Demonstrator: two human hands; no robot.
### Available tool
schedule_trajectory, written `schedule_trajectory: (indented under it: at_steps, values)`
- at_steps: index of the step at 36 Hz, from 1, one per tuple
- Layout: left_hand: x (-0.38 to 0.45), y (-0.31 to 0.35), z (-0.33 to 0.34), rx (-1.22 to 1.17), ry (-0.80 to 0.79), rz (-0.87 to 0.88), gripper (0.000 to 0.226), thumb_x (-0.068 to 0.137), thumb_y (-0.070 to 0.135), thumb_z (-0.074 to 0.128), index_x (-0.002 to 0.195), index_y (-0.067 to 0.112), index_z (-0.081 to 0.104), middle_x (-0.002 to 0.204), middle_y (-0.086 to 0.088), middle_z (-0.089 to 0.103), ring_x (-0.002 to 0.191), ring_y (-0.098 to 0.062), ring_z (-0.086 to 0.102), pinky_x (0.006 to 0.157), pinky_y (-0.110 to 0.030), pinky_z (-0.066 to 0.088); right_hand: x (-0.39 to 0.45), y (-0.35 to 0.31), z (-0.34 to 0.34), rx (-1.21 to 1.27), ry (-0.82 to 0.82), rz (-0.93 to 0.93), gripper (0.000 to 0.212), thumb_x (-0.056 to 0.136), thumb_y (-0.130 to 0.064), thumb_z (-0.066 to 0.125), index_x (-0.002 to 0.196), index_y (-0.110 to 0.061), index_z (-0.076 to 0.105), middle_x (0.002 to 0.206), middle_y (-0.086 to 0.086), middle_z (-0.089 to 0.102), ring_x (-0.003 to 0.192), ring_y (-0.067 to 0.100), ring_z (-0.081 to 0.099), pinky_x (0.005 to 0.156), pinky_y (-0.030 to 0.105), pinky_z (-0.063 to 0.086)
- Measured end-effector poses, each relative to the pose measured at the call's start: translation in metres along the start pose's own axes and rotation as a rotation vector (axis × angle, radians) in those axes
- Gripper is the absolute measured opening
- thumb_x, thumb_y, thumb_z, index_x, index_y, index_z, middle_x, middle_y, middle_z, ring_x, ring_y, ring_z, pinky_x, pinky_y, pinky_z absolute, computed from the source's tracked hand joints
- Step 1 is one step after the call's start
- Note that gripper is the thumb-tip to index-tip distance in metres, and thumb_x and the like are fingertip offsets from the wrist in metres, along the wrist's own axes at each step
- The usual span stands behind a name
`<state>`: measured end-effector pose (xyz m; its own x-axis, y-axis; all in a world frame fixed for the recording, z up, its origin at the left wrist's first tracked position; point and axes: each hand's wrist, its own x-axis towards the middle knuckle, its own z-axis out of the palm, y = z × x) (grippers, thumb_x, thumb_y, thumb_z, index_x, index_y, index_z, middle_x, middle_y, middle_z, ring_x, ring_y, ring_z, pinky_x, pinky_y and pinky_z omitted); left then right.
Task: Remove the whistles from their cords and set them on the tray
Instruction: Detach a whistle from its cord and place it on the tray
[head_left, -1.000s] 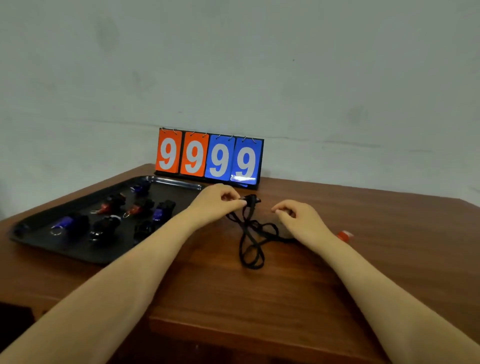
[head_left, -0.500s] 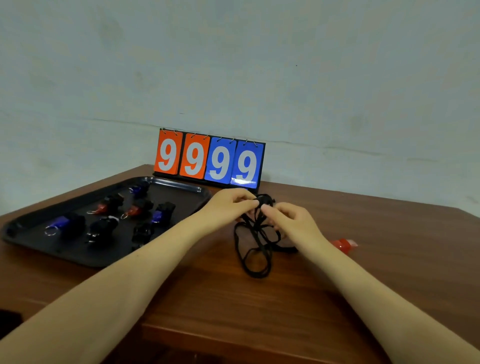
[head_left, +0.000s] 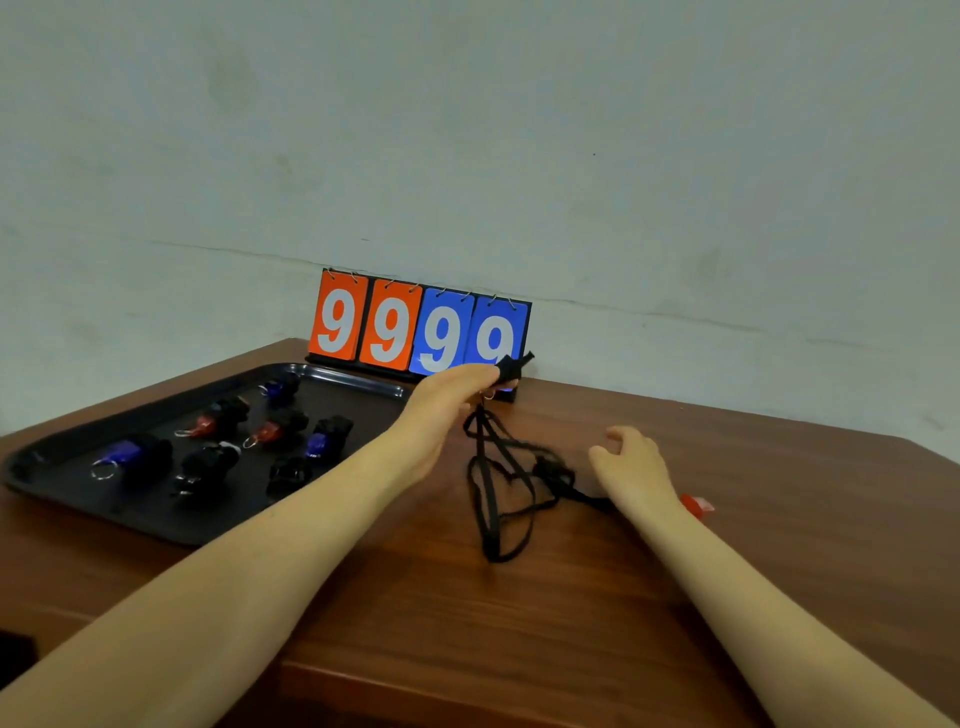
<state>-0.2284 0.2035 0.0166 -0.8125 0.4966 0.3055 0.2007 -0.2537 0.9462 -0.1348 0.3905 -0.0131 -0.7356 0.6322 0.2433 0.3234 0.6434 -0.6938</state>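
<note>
One black whistle (head_left: 511, 368), tangled cord (head_left: 498, 488) dangling below.

Left hand (head_left: 447, 400) now raised with whistle (head_left: 511, 368); right hand (head_left: 631, 467) withdrawn.

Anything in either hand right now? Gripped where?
Left hand pinches a black whistle by its body, cord hanging from its ring. Right hand holds nothing, fingers loosely curled over the table.

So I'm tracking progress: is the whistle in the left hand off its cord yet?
Not yet, it seems. The left hand holds the black whistle raised, and the cord hangs from its ring to the table.
</note>
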Motion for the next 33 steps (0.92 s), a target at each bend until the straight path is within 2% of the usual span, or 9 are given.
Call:
schedule_trajectory:
  at_steps: [3,8,10,14,18,21,28,31,33]
  values:
    - [-0.003,0.006,0.000,-0.017,-0.009,0.026,0.027,0.085,0.039,0.063,0.102,0.020,0.071,0.112,-0.003,0.069,0.113,-0.017,0.057,0.106,-0.034,0.037,-0.012,-0.011,-0.004,0.084,0.133,-0.166,0.047,0.092,-0.016,0.050,0.139,-0.017,0.045,0.139,0.004,0.044,0.130,0.021,0.040,0.107,0.038,0.037]
    - [-0.008,0.009,0.008,-0.139,-0.105,0.055,0.015,0.095,0.017,0.055,0.104,0.016,0.066,0.084,0.002,0.070,0.071,0.003,0.063,0.066,-0.012,0.047,-0.040,-0.040,0.000,0.289,-0.017,-0.439,0.031,0.095,-0.013,0.047,0.117,-0.030,0.061,0.117,-0.016,0.057,0.107,-0.009,0.050,0.090,0.010,0.038]
    - [-0.008,0.008,0.011,-0.166,-0.121,0.070,0.014,0.095,0.013,0.055,0.104,0.016,0.065,0.083,0.002,0.072,0.069,0.000,0.063,0.068,-0.014,0.049,-0.049,-0.047,0.006,0.341,-0.174,-0.417,0.024,0.098,-0.021,0.047,0.098,-0.032,0.067,0.104,-0.015,0.064,0.097,-0.008,0.056,0.086,0.013,0.043]
    - [-0.008,0.009,0.010,-0.193,-0.141,0.076,0.017,0.097,0.014,0.051,0.106,0.015,0.065,0.090,0.001,0.074,0.080,-0.007,0.065,0.069,-0.015,0.051,-0.053,-0.044,0.016,0.342,-0.287,-0.430,0.038,0.098,-0.028,0.051,0.076,0.001,0.063,0.074,0.016,0.063,0.070,0.022,0.061,0.072,0.038,0.050]
    - [-0.002,0.007,0.003,-0.248,-0.081,0.037,0.021,0.099,0.023,0.047,0.107,0.016,0.065,0.091,0.003,0.075,0.086,-0.010,0.064,0.075,-0.019,0.049,-0.045,-0.039,0.013,0.309,-0.201,-0.395,0.038,0.099,-0.025,0.048,0.063,-0.014,0.058,0.060,-0.003,0.056,0.058,0.004,0.052,0.061,0.016,0.040]
    - [0.004,0.006,-0.003,-0.401,0.025,-0.042,0.027,0.100,0.024,0.046,0.117,0.009,0.062,0.083,0.001,0.074,0.086,-0.013,0.066,0.078,-0.024,0.050,-0.034,-0.034,0.009,0.351,-0.116,-0.292,0.038,0.099,-0.024,0.045,0.062,-0.015,0.052,0.055,-0.005,0.047,0.052,0.003,0.044,0.052,0.014,0.033]
    - [0.009,0.010,-0.011,-0.436,0.167,-0.088,0.015,0.099,0.024,0.049,0.097,0.019,0.063,0.074,0.006,0.073,0.073,-0.009,0.058,0.067,-0.023,0.042,-0.006,-0.011,-0.006,0.539,0.145,0.053,0.033,0.096,-0.022,0.048,0.064,-0.016,0.051,0.065,-0.004,0.042,0.067,0.016,0.040,0.065,0.030,0.034]
    - [0.005,0.008,-0.014,-0.435,0.189,-0.069,0.013,0.099,0.023,0.051,0.102,0.019,0.063,0.082,0.003,0.071,0.068,-0.008,0.053,0.064,-0.023,0.040,-0.001,-0.003,-0.015,0.562,0.249,0.190,0.031,0.089,-0.024,0.051,0.059,-0.024,0.058,0.074,-0.006,0.050,0.087,0.023,0.048,0.098,0.048,0.038]
    - [0.004,0.009,-0.015,-0.426,0.190,-0.063,0.013,0.098,0.023,0.052,0.105,0.019,0.062,0.086,0.001,0.070,0.070,-0.009,0.055,0.066,-0.023,0.042,0.001,0.002,-0.020,0.522,0.293,0.215,0.033,0.089,-0.025,0.048,0.061,-0.029,0.066,0.076,-0.007,0.053,0.095,0.029,0.050,0.106,0.058,0.030]
